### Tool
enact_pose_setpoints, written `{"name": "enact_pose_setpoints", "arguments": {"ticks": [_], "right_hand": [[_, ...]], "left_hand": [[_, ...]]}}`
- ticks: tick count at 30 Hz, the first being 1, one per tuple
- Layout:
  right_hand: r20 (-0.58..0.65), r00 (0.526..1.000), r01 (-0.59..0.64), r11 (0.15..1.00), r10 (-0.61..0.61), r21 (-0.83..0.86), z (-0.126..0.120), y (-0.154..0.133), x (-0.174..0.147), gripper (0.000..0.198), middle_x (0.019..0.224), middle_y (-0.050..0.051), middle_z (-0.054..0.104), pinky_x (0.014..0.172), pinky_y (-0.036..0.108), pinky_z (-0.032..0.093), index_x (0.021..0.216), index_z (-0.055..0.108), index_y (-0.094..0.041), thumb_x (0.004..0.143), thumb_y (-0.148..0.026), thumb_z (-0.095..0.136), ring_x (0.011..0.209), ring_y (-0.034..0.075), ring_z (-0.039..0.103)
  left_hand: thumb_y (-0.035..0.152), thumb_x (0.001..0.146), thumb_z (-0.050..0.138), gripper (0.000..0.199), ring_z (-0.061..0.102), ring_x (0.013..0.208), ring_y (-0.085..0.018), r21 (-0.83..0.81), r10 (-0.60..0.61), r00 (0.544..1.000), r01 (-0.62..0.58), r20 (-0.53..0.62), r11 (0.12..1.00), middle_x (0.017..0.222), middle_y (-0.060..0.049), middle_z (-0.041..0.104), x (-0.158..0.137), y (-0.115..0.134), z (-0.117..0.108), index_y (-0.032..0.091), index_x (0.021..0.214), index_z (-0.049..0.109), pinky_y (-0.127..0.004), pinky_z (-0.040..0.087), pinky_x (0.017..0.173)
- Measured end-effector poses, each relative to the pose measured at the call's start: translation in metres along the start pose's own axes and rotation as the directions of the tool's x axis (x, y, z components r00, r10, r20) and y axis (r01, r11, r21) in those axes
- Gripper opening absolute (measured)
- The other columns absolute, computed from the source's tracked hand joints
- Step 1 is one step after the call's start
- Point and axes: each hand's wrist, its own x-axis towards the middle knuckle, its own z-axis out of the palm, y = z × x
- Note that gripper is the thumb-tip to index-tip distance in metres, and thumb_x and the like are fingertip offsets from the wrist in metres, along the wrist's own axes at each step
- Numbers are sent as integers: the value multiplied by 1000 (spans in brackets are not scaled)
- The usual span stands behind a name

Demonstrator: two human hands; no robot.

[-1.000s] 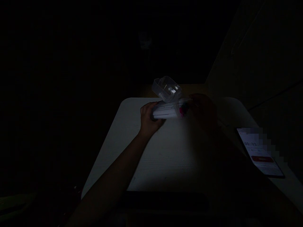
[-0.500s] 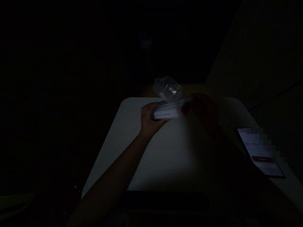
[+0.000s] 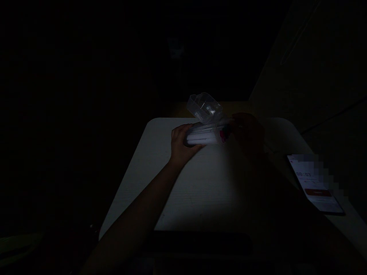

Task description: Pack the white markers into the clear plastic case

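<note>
In the dim light my left hand (image 3: 181, 143) is wrapped round the closed end of a clear plastic case (image 3: 218, 133), which lies on its side over the table. White-barrelled marker pens (image 3: 200, 136) fill it, with pink and dark tips or caps showing at its mouth on the right. The case's clear hinged lid (image 3: 204, 107) stands open at the far side. My right hand (image 3: 248, 131), deep in shadow, is at the mouth, its fingers pinched at the end of a pale marker along the upper edge. How far that marker sits inside is hard to see.
A phone (image 3: 315, 185) with a lit timer screen lies on the right side of the white table (image 3: 195, 187). A dark cable (image 3: 335, 117) runs beyond the table's right edge. A dim greenish object (image 3: 20, 244) is at the lower left.
The case and its lid have shifted very slightly to the right. Both hands keep nearly the same places and grips.
</note>
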Motion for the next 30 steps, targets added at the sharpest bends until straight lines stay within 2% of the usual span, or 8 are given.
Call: {"name": "enact_pose_setpoints", "arguments": {"ticks": [12, 16, 20, 25, 30], "right_hand": [[-1, 1000, -27, 999, 27, -35, 3, -1, -2, 27, 94, 7, 64, 62, 22, 53, 95, 65, -16, 79, -35, 57, 81, 13, 62], [27, 1000, -5, 1000, 6, -29, 2, -1, -2, 28, 94, 7, 65, 63, 22, 53, 96, 65, -16, 81, -36, 54, 80, 12, 62], [39, 996, 83, 995, -81, -60, 2, -1, -1, 23, 91, 6, 65, 68, 23, 52, 93, 66, -16, 82, -32, 54, 81, 12, 62], [91, 985, 155, 984, -148, -84, 1, -3, -2, 27, 93, 7, 65, 71, 25, 50, 96, 67, -15, 86, -31, 48, 84, 14, 61], [133, 985, 127, 981, -108, -145, -1, -6, -2, 29, 95, 8, 63, 77, 28, 49, 98, 67, -15, 87, -31, 44, 90, 15, 59]], "left_hand": [[50, 55, 80, 74, 54, 105, -24, 2, 14, 1000, -14, 4, 1000, 113, -8, 60, 0, -2, 1, 23, 117, 50, -41, 46, 90], [50, 56, 79, 72, 54, 105, -24, -11, 20, 1000, -20, -4, 1000, 113, -8, 60, 0, -1, 1, 23, 117, 50, -41, 45, 90], [48, 55, 80, 73, 54, 106, -25, 2, 8, 1000, -8, 11, 1000, 113, -8, 60, 0, -1, 0, 23, 117, 51, -41, 46, 90], [47, 55, 80, 73, 54, 106, -24, 1, 3, 1000, -3, 15, 1000, 114, -7, 60, 0, -1, 0, 24, 117, 50, -41, 45, 91], [46, 53, 81, 74, 54, 106, -24, -1, -2, 1000, 2, 20, 1000, 113, -7, 60, 0, -2, -1, 24, 117, 51, -41, 45, 91]]}}
